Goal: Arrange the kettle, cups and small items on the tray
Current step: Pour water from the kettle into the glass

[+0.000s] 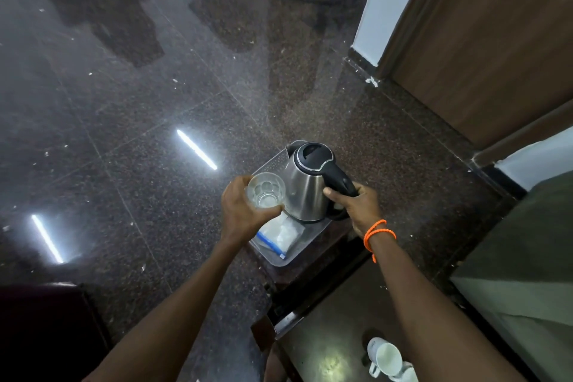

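Head view, looking down at a dark worktop (313,245) beside a polished speckled floor (130,121). A clear plastic tray (279,259) lies on the worktop's far left corner. A stainless-steel kettle (305,192) with a black lid and handle stands upright on the far part of the tray. The right hand (356,205), with orange cords at the wrist, has its fingers curled round the kettle's black handle. The left hand (245,211) grips a clear drinking glass (266,190) from the left side, mouth upward, just left of the kettle above the tray's left edge; whether the glass touches the tray cannot be told. A small clear bag (283,234) with a blue strip and white contents lies flat on the near part of the tray. White cups (387,360) lie tilted on the near worktop, well apart from the tray.
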